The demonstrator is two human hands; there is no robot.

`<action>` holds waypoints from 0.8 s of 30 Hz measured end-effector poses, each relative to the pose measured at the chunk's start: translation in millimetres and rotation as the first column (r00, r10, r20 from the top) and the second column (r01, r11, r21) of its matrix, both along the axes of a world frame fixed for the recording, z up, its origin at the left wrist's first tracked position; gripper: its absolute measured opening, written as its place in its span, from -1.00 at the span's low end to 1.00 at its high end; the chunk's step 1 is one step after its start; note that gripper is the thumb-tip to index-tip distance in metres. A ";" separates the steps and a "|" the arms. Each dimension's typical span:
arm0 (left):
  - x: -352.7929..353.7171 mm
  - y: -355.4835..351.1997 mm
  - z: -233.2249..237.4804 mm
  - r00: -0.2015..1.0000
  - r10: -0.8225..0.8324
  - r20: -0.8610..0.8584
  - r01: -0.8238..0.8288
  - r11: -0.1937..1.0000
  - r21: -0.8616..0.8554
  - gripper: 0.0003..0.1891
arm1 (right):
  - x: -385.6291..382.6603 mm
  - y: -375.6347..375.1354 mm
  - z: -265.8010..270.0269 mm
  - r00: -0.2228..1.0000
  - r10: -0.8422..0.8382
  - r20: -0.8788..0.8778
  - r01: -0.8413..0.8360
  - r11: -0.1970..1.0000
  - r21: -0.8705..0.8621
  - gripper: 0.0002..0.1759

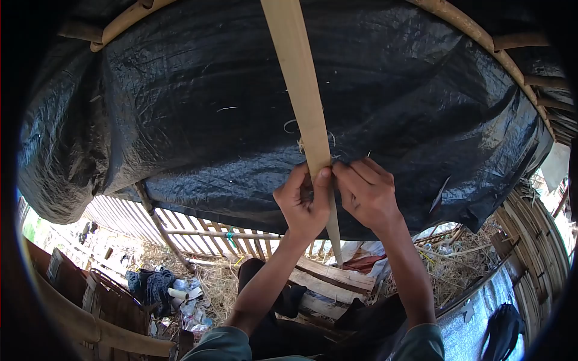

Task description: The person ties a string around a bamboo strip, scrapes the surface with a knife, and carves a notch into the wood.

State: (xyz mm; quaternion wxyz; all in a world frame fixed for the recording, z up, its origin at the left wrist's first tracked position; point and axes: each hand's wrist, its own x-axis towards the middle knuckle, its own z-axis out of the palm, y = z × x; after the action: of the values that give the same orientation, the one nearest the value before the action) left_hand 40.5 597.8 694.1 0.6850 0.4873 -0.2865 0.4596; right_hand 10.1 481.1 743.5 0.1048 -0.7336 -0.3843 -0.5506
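A long, pale, flat bamboo strip (304, 84) runs from the top edge of the view down between my hands, and its narrow lower end points toward my lap. My left hand (306, 201) is closed on the strip, thumb pressed on its face near the right edge. Right beside it, my right hand (367, 191) is closed in a pinch at the strip's right edge. What its fingers hold is too small to make out. Thin curled fibres (332, 137) stick out along the strip's edges just above the hands.
Black plastic sheeting (205, 108) spreads behind the strip, with bamboo poles (469, 27) along its top. Below are a slatted bamboo fence (205, 231), wooden boards (331, 277), and straw with scattered litter (186, 307). A silvery sheet (475, 325) lies at lower right.
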 end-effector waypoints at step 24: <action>-21.2 27.4 -32.3 0.952 -0.254 -0.173 0.264 0.964 0.037 -0.86 | 2.1 26.6 5.5 0.868 0.391 -0.307 -0.235 0.866 0.441 -0.74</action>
State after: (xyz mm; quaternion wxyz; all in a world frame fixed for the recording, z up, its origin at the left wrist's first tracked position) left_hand 19.3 625.2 661.8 0.7460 0.5027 -0.3032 0.3145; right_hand 12.2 507.8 749.0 0.4117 -0.7177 -0.3548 -0.4353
